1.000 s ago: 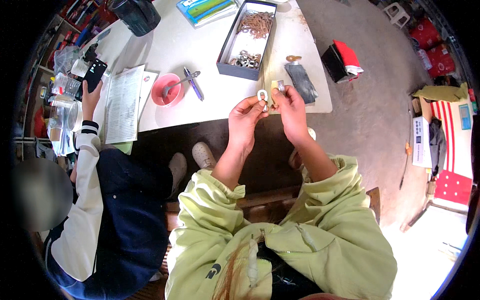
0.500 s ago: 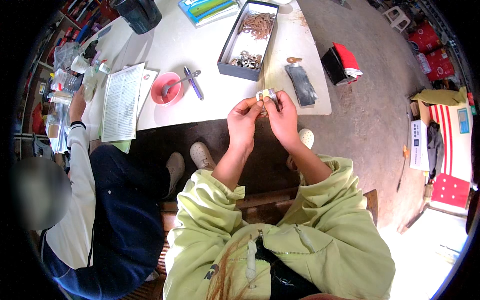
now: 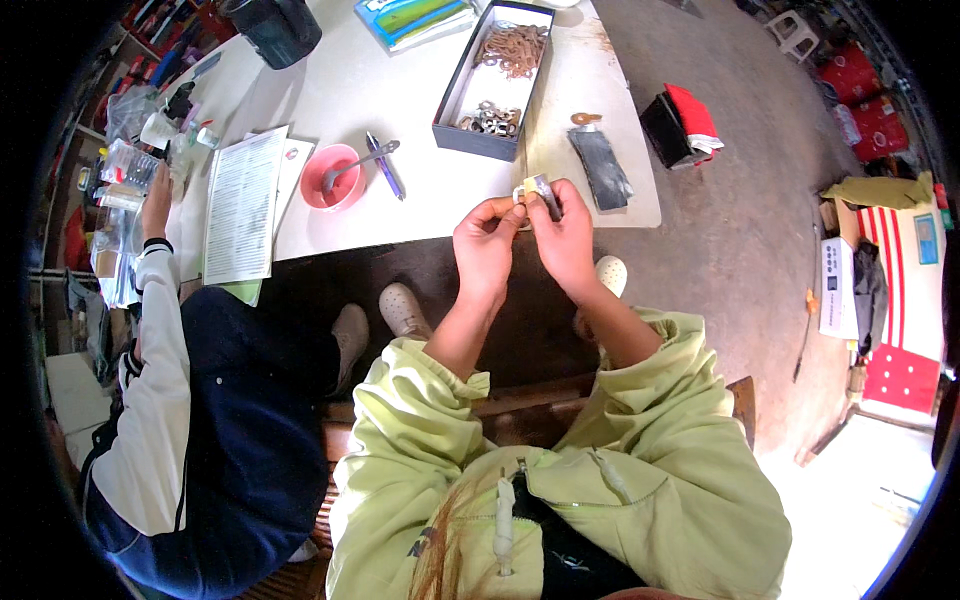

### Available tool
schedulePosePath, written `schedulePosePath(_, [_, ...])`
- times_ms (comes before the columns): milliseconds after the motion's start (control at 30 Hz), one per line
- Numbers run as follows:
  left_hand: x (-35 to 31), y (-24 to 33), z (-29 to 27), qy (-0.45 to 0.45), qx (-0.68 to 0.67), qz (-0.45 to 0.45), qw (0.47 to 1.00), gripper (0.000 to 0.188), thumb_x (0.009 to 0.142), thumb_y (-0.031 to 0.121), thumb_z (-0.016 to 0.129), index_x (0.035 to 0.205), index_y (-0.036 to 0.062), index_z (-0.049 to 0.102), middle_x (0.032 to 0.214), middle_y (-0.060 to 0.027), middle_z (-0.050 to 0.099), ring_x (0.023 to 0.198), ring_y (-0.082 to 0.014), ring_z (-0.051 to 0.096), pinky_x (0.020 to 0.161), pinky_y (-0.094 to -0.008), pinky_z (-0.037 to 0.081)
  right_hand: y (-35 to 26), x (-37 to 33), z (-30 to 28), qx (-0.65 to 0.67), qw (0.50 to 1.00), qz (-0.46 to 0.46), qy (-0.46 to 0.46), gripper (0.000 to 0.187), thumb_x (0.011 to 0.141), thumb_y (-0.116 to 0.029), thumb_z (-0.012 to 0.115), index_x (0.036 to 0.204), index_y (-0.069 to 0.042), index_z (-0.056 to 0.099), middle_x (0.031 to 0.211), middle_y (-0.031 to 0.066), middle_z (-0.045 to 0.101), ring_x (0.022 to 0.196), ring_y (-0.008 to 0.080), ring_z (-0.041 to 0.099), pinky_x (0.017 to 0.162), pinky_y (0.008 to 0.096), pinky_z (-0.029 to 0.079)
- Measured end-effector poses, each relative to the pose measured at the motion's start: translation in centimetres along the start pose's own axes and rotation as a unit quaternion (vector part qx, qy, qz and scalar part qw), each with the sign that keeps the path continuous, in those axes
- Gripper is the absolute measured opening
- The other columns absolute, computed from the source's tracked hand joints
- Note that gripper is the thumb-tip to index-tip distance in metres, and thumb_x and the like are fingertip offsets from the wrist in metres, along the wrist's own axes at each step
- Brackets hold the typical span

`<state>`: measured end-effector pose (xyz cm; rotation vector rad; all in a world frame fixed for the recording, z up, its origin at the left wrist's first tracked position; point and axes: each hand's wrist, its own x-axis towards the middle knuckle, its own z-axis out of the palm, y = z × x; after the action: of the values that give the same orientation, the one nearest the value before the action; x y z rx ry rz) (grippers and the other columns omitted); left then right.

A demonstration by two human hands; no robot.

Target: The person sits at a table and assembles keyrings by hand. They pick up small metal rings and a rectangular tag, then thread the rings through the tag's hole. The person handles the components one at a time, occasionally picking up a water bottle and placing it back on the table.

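Just above the table's front edge, my left hand and my right hand meet with fingertips pinched together. Between the left thumb and fingers is a small pale metal ring-like piece. My right thumb and fingers pinch a small grey and yellowish folded piece against it; its exact kind is unclear. Fingers cover much of both pieces. Beyond my hands stands an open black box with a white inside. Brown ring-ended metal pieces fill its far part, and shiny silvery ones its near part.
A dark grey strip and a brown metal piece lie right of the box. Leftward are a pen, a pink bowl with a spoon, and printed sheets. A co-worker's hand is near plastic containers at far left.
The grey and yellowish piece in my right fingers has tilted, while my hands stay almost in place. The co-worker's head has left the view, and their hand has shifted slightly.
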<state>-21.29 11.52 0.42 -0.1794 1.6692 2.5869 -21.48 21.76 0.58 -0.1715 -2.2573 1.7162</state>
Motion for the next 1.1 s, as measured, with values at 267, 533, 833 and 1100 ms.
schedulePosePath(267, [0.1, 0.2, 0.1, -0.013, 0.014, 0.014, 1.000, 0.010, 0.085, 0.000, 0.057, 0.092, -0.0011, 0.064, 0.082, -0.0010, 0.064, 0.068, -0.0040, 0.051, 0.061, -0.0187, 0.041, 0.6, 0.5, 0.1, 0.019, 0.999, -0.028, 0.011, 0.017, 0.081, -0.011, 0.060, 0.078, 0.000, 0.046, 0.064, 0.0087, 0.049, 0.059, 0.0128, 0.045, 0.054, 0.0288, 0.039])
schedulePosePath(533, [0.0, 0.4, -0.1, -0.015, 0.030, 0.016, 0.999, 0.009, 0.084, -0.001, 0.058, 0.091, -0.0021, 0.063, 0.081, -0.0013, 0.063, 0.070, -0.0047, 0.052, 0.063, -0.0186, 0.042, -0.2, 0.0, 0.0, 0.030, 0.999, -0.012, 0.001, 0.018, 0.079, -0.011, 0.061, 0.077, 0.000, 0.047, 0.063, 0.0081, 0.048, 0.058, 0.0113, 0.044, 0.053, 0.0280, 0.039])
schedulePosePath(833, [-0.1, 0.3, 0.1, -0.009, 0.039, 0.029, 0.999, 0.007, 0.084, -0.001, 0.058, 0.089, -0.0027, 0.063, 0.078, 0.0001, 0.061, 0.068, -0.0039, 0.050, 0.061, -0.0184, 0.041, -0.1, 0.5, -0.2, 0.002, 1.000, -0.014, 0.010, 0.016, 0.080, -0.010, 0.060, 0.079, 0.001, 0.048, 0.064, 0.0082, 0.051, 0.059, 0.0111, 0.046, 0.053, 0.0285, 0.040])
schedulePosePath(1100, [0.1, 0.9, 0.1, -0.005, 0.044, 0.025, 0.999, 0.006, 0.084, 0.000, 0.058, 0.088, -0.0023, 0.062, 0.075, 0.0011, 0.060, 0.065, -0.0034, 0.048, 0.059, -0.0180, 0.040, -1.3, 0.4, -0.2, -0.003, 1.000, -0.030, 0.009, 0.016, 0.081, -0.009, 0.060, 0.079, 0.001, 0.048, 0.065, 0.0096, 0.052, 0.058, 0.0127, 0.047, 0.054, 0.0285, 0.041])
